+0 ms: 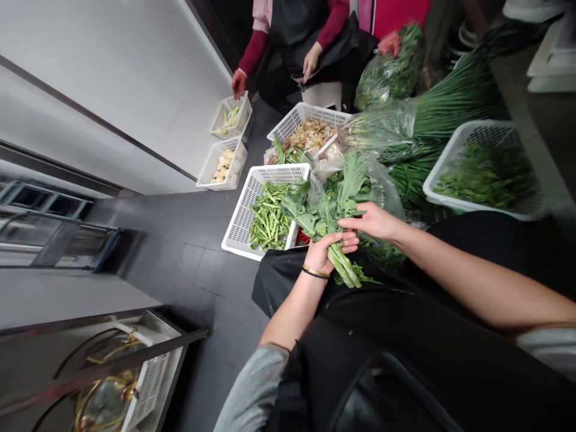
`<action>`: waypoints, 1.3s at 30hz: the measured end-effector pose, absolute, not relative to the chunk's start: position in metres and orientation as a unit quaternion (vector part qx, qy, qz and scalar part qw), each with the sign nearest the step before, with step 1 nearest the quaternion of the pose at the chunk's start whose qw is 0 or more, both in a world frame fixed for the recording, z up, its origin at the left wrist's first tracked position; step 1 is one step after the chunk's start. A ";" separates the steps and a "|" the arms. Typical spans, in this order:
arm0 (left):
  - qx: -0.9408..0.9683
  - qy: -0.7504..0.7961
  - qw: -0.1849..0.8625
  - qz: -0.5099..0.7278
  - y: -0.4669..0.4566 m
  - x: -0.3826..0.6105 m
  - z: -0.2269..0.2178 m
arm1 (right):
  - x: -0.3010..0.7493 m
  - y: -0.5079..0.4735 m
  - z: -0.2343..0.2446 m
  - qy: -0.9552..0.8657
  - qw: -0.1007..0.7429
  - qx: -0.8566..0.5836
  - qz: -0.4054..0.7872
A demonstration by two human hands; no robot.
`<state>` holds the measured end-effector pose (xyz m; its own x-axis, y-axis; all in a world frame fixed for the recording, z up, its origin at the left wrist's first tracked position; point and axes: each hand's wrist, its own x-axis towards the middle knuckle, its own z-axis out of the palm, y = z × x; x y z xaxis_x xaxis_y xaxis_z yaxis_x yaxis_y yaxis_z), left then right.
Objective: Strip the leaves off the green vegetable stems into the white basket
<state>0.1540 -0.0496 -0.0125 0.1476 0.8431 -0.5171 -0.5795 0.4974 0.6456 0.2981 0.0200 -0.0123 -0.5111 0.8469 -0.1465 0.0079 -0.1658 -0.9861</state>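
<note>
Above my lap, my left hand [330,249] is wrapped round the pale stems of a bunch of leafy greens [335,207]. Broad leaves fan out beyond the fist, and the cut stem ends point back toward me. My right hand [371,221] reaches in from the right, its thumb and fingertips closing at the leaves of the same bunch; what exactly they pinch is hard to make out. Just beyond lies an open clear plastic bag [382,186] of more greens. Left of the bunch stands a white basket [240,225] holding cut green stems [270,219].
Opposite sits a person [301,36] in a dark apron, one hand near small white baskets [231,180] of peeled pale vegetables. A white basket [283,129] of brown trimmings stands between us. At right are long green stalks [459,102] and a basket [434,180] of greens.
</note>
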 end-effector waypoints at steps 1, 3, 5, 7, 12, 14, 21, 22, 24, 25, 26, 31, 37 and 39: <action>0.137 0.440 0.738 0.493 -0.050 0.154 -0.012 | 0.301 0.021 -0.011 -0.550 0.332 -0.379 0.666; 0.104 0.439 0.724 0.521 -0.051 0.151 -0.013 | 0.306 0.025 -0.006 -0.524 0.360 -0.366 0.680; 0.081 0.441 0.728 0.518 -0.051 0.148 -0.013 | 0.308 0.030 0.001 -0.513 0.350 -0.329 0.711; 0.090 0.430 0.762 0.476 -0.053 0.145 -0.013 | 0.307 0.035 0.005 -0.519 0.303 -0.288 0.745; 0.140 0.439 0.746 0.480 -0.055 0.145 -0.010 | 0.288 0.043 -0.001 -0.528 0.270 -0.287 0.752; 0.165 0.481 0.674 0.535 -0.054 0.146 -0.012 | 0.281 0.040 -0.006 -0.561 0.250 -0.324 0.719; 0.145 0.513 0.596 0.600 -0.052 0.156 -0.019 | 0.285 0.000 -0.014 -0.768 0.400 -0.372 0.335; 0.138 0.504 0.611 0.595 -0.052 0.158 -0.018 | 0.287 -0.006 -0.015 -0.781 0.417 -0.356 0.299; 0.122 0.488 0.642 0.579 -0.053 0.161 -0.015 | 0.292 -0.014 -0.017 -0.795 0.425 -0.349 0.255; 0.112 0.483 0.652 0.574 -0.053 0.161 -0.014 | 0.294 -0.017 -0.018 -0.805 0.421 -0.340 0.243; 0.101 0.479 0.655 0.576 -0.052 0.161 -0.012 | 0.295 -0.019 -0.019 -0.819 0.415 -0.315 0.239; 0.085 0.468 0.646 0.598 -0.052 0.154 -0.008 | 0.299 -0.015 -0.008 -0.737 0.436 -0.316 0.408; 0.159 0.490 0.620 0.592 -0.057 0.160 -0.005 | 0.286 0.015 0.007 -0.580 0.363 -0.390 0.616; 0.148 0.508 0.603 0.598 -0.057 0.163 -0.006 | 0.283 0.016 0.004 -0.648 0.367 -0.443 0.499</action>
